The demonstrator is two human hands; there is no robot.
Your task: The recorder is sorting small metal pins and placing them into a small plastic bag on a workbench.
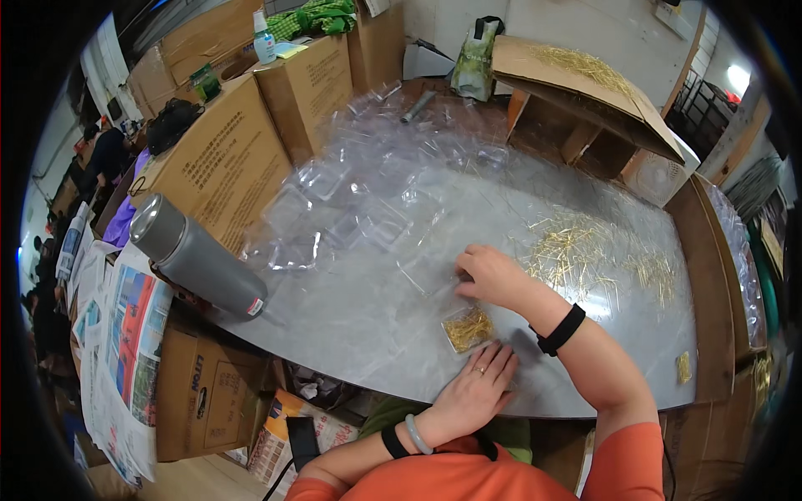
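Small clear tray [449,337] of gold pieces [473,327], lower centre of frame, on grey surface [351,338]. Left hand [474,386] flat, fingers extended, by tray's lower edge. Right hand [491,272] higher, fingers curled; cannot tell if clamped on anything. Loose gold strands [568,250] right.

Left hand [478,382] flat (palm down); right hand [493,275] curled.

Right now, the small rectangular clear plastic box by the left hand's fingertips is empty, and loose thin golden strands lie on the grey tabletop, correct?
Not empty: the head view shows golden strands inside the box. The rest is right.
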